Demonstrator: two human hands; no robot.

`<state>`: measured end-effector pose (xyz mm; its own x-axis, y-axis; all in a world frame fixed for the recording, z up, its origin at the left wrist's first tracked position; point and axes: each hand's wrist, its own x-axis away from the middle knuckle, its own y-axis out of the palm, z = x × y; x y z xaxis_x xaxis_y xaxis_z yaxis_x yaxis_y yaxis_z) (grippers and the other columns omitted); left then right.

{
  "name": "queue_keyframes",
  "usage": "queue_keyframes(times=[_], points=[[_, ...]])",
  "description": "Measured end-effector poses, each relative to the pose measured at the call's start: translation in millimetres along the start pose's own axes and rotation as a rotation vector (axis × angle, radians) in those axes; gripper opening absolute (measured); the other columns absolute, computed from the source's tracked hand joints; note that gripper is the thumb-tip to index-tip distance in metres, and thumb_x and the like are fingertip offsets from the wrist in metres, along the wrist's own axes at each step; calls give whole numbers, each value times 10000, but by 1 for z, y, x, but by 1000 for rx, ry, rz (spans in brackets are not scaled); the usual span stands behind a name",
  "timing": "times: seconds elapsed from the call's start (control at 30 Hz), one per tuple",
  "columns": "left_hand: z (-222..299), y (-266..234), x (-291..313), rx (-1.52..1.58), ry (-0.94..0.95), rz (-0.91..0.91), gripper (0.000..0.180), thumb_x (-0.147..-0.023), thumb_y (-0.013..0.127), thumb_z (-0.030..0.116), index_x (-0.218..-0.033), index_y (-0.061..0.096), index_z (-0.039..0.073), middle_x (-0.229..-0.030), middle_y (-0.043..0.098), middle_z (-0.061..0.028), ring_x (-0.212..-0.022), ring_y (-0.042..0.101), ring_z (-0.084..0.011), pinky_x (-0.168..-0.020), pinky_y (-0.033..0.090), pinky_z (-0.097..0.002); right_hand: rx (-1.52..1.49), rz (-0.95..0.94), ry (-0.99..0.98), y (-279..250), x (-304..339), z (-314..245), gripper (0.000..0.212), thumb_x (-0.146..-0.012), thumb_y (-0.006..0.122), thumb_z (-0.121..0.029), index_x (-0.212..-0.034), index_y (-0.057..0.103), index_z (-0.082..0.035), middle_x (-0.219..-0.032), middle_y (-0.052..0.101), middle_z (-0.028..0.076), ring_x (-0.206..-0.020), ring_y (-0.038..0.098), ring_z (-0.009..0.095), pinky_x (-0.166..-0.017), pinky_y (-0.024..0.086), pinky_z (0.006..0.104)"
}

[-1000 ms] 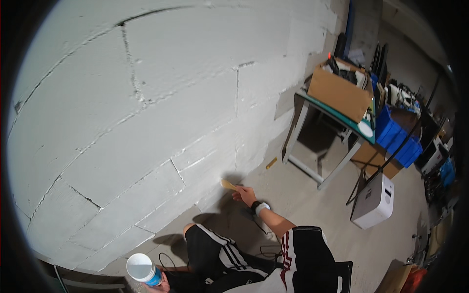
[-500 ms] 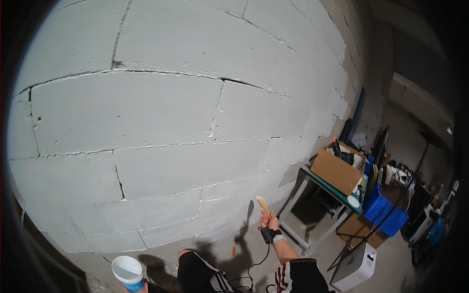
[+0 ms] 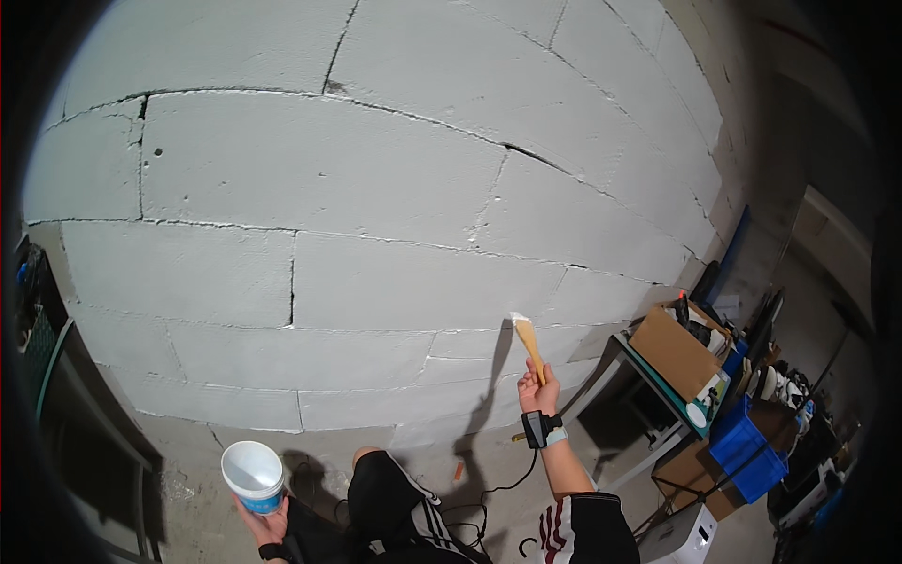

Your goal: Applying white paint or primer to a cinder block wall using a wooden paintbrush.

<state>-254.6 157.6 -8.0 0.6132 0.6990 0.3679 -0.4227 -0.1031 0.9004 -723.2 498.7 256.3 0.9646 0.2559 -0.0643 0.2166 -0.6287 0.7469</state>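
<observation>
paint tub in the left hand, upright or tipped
Upright: the paint tub sits in the left hand with its round open mouth facing up, white inside.

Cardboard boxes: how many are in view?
2. One open cardboard box sits on the table at right; another cardboard box sits on the floor beneath it. Clutter at far right may hide more.

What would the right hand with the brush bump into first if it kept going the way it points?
Most likely the white block wall. The right hand points its wooden paintbrush up at it, bristles at or nearly on the surface; depth is hard to judge.
</observation>
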Motion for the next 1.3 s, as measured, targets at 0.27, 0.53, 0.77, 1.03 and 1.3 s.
queue_keyframes(times=[0.27,0.53,0.77,1.03,1.3], points=[[-1,2,9,-35,9,-86,853,-801,484,759,-1375,445,129,-1271,573,-165,-1055,611,-358,-814,555,-477,-72,-110,-26,-7,0,11,288,-1034,393,-282,-1218,509,-93,-1218,634,113,-662,551,119,-599,480,263],[3,-7,-1,33,-95,-238,862,-844,385,767,-1451,373,156,-1422,453,-168,-1232,499,-395,-972,472,-510,44,-126,-69,-36,-16,34,424,-1030,406,-288,-1416,393,-113,-1434,493,50,-661,487,66,-557,416,195],[8,-2,4,-87,-46,-202,872,-855,390,757,-1456,355,127,-1436,427,-197,-1245,482,-422,-991,459,-513,44,-29,-45,-54,-18,40,429,-1037,396,-332,-1386,433,-85,-1427,502,-4,-639,502,34,-522,436,163],[2,1,11,-88,-40,-155,852,-868,376,746,-1465,343,139,-1434,428,-198,-1243,487,-412,-986,462,-521,50,104,41,-100,-36,44,406,-1024,436,-331,-1326,491,-66,-1308,601,2,-597,519,46,-522,437,169],[2,5,6,-26,-38,-161,809,-891,372,719,-1455,349,140,-1437,424,-195,-1241,497,-393,-955,489,-525,93,154,57,-158,-60,60,313,-984,543,-328,-1094,619,-45,-833,643,-18,-529,465,52,-457,403,206]])
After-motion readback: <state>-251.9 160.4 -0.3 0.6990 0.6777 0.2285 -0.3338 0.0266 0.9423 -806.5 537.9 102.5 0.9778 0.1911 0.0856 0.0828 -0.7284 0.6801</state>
